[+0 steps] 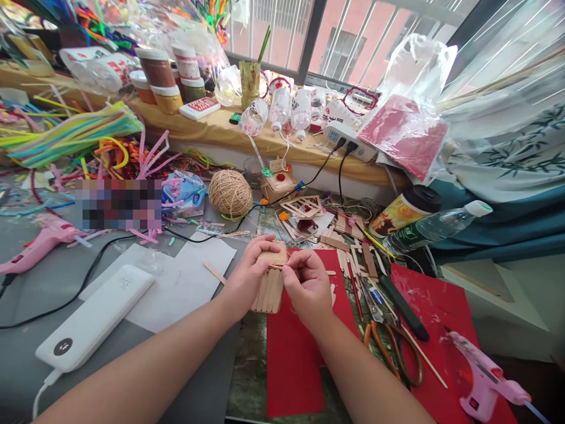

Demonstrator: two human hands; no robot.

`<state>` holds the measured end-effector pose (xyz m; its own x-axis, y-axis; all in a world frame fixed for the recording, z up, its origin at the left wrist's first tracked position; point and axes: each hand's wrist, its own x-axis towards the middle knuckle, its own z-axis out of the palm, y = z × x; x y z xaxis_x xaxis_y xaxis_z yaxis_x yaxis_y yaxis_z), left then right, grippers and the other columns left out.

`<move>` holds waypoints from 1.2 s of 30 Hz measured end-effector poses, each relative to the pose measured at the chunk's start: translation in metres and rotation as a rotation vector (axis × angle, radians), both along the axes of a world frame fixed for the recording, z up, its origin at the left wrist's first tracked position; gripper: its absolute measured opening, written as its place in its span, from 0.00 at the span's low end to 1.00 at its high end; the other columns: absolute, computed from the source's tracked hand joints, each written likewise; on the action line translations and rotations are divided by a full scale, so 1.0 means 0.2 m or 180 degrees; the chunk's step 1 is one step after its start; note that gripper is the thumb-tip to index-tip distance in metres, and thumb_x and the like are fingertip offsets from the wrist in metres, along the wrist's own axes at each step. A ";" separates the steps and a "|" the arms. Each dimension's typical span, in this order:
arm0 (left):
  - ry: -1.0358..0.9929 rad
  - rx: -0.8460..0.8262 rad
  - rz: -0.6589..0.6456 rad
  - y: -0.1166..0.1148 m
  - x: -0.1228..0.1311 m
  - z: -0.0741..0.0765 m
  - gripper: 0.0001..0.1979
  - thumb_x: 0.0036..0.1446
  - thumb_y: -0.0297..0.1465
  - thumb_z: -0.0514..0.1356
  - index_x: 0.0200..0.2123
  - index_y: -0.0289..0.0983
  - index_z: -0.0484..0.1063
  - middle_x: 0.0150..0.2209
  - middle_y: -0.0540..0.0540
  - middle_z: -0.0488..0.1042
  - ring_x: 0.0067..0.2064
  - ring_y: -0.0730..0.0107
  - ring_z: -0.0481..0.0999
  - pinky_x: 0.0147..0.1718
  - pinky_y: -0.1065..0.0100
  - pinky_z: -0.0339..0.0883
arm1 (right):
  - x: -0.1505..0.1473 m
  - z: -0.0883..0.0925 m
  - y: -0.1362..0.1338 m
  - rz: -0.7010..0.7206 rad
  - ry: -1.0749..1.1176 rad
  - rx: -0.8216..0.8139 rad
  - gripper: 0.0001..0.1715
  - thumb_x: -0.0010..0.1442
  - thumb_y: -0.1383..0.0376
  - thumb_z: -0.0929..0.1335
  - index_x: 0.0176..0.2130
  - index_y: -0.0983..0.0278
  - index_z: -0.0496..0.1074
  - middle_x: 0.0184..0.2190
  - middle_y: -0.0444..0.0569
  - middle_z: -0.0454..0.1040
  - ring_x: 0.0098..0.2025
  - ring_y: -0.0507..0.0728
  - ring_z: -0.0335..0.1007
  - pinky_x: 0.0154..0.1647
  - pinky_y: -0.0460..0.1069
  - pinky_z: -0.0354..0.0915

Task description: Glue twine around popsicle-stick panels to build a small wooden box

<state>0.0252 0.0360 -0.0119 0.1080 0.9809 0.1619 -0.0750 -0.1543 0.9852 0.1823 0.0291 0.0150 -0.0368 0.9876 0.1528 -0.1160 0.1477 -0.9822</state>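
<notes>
Tabletop spreads beneath both grips, grey on the left grip side, dark and mottled under the right grip. A red sheet lies below the grips, partly hidden by the right forearm; a second red sheet lies farther out, right of the right grip. White paper lies left of the left grip, with a power bank beyond it on the near side, cable attached. Two pink glue guns, one well left of the left grip, the other well right of the right grip and nearer the wearer. Capped bottle, tilted, right of and beyond the right grip; cup just beside it, also tilted. Brown-handled tool right of and nearer than the right grip, dark knife next to it. Stick piece held between the two grips, over the red sheet's left edge. Left grip: fingers curled around its left side, firm hold. Right grip: thumb and forefinger pinched closed at its right edge; possible thin strand there, too small to confirm. Twine ball beyond the left grip. Loose sticks scattered right of the right grip.
</notes>
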 end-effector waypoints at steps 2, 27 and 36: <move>-0.0063 -0.0021 0.0014 0.00 0.00 0.00 0.15 0.68 0.39 0.54 0.51 0.45 0.77 0.70 0.44 0.66 0.74 0.44 0.61 0.72 0.45 0.57 | 0.00 0.00 0.00 0.0005 -0.0006 0.0001 0.09 0.62 0.63 0.73 0.35 0.57 0.69 0.25 0.37 0.63 0.24 0.51 0.54 0.24 0.46 0.53; 0.0052 0.0012 0.0209 0.01 0.02 -0.01 0.15 0.70 0.40 0.53 0.50 0.45 0.77 0.68 0.43 0.68 0.74 0.47 0.62 0.73 0.45 0.55 | 0.05 -0.02 0.04 0.0349 0.0049 0.0012 0.10 0.64 0.61 0.74 0.37 0.57 0.68 0.27 0.39 0.63 0.26 0.52 0.54 0.25 0.47 0.54; 0.0159 0.0052 0.0216 0.01 0.01 0.00 0.15 0.71 0.42 0.53 0.50 0.45 0.77 0.66 0.43 0.70 0.73 0.47 0.63 0.73 0.47 0.55 | 0.09 -0.01 0.07 0.0604 0.0205 -0.0112 0.14 0.65 0.57 0.75 0.36 0.58 0.69 0.30 0.40 0.67 0.28 0.52 0.59 0.28 0.47 0.57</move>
